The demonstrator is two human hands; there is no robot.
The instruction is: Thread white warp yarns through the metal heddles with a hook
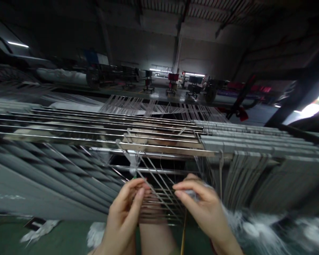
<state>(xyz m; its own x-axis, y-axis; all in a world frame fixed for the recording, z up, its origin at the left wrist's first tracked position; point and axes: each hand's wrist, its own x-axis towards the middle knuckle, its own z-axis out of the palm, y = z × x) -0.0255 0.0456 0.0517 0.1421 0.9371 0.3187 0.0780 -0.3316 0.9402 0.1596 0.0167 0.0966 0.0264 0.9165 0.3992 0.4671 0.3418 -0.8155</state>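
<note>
Strands point(159, 179) btwn L hand point(126, 207), R hand point(205, 203); grip unclear.

We cannot tell whether the left hand point(126, 207) and right hand point(203, 202) pinch anything. The white fibres point(257, 230) blur for us, and the bottom edge cuts off the thin yellow rod point(183, 235).

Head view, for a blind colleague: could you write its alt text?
A person's left hand and right hand curl beside pale strands slanting below metal bars; whether they hold any is unclear. Grey strips flank the bars in a dim hall.
</note>
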